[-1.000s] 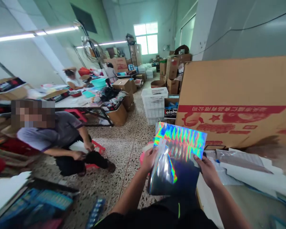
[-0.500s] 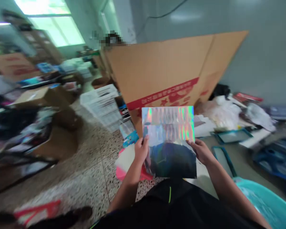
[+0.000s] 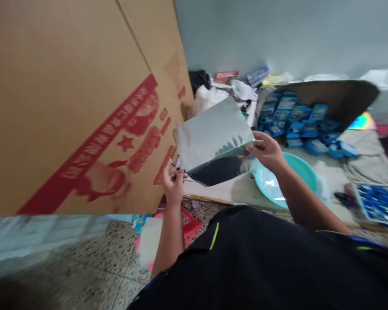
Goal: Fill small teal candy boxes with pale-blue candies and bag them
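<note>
A shiny, mirror-like silver sheet (image 3: 215,133) is held up in front of me, tilted, with a dark reflection along its near part. Whether it is one sheet or a thin stack I cannot tell. My left hand (image 3: 173,183) pinches its left near corner, thumb on top. On the opposite side, my right hand (image 3: 267,150) grips the right edge between thumb and fingers. Below the right hand stands a turquoise basin (image 3: 299,165) with clear, glossy contents.
A large cardboard sheet with red print (image 3: 84,107) rises on the left. Blue small boxes (image 3: 297,114) lie heaped before a dark curved panel at the right. A tray of blue pieces (image 3: 380,202) sits far right. A red stool (image 3: 190,224) stands on the speckled floor.
My view has swung to the right, bringing the blue boxes and whole basin into sight. The silver sheet has turned and tilted, still between both hands.
</note>
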{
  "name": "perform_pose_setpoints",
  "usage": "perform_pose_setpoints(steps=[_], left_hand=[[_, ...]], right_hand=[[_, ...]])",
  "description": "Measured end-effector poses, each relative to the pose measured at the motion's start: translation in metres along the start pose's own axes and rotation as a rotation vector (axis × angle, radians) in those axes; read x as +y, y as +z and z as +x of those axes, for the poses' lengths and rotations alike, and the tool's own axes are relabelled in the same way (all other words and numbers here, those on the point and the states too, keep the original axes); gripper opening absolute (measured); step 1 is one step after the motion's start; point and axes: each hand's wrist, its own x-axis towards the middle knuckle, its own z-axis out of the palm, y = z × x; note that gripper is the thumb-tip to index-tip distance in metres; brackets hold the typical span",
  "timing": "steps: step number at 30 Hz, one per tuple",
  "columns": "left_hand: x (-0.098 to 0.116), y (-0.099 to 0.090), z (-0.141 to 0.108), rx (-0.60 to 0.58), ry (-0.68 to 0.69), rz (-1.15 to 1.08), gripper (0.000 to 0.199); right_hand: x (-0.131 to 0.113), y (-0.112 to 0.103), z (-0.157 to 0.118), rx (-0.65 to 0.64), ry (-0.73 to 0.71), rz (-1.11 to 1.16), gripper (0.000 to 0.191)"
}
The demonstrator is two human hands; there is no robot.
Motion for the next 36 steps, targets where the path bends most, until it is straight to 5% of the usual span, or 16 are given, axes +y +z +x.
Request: perform_pose_setpoints(steps=[3,6,10,13,18,23,30,34,36], left_hand=[[-0.007,0.026,-0.009,-0.119,0.112,0.084,0.055],[-0.003,0.054,-0.027,-0.251,0.334,0.258,0.045],[0.006,0.093,-0.047,-0.468,0.523,0.379,0.065],[0.008,0.109,-0.051,-0.562,0.518,0.397,0.045],[0.014,0.096,-0.062,-0.500,0.359,0.498,0.020],[0.024,0.058,-0.089,-0.578,0.309,0.502,0.025],[0.018,0.007,-0.130,-0.235,-0.117,0.693,0.033],[0.026,-0.007,-0.147,0.091,-0.201,0.666,0.037],[0.032,-0.010,-0.151,0.329,-0.218,0.636,0.039]], right_hand=[[0.006,-0.031,-0.014,0.024,-0.024,-0.140,0.071],[0.014,-0.043,-0.033,0.007,-0.051,-0.314,0.056],[0.017,-0.032,-0.046,-0.114,-0.106,-0.327,0.050],[0.016,-0.019,-0.043,-0.258,-0.228,-0.324,0.047],[0.011,-0.010,-0.027,-0.209,-0.510,-0.514,0.055],[0.016,0.001,-0.027,-0.586,-0.432,-0.480,0.016],[0.027,0.033,-0.026,-0.559,-0.191,-0.305,0.023],[0.025,0.047,-0.023,-0.287,-0.335,-0.275,0.035],[0.020,0.052,-0.031,-0.308,-0.462,-0.253,0.042]])
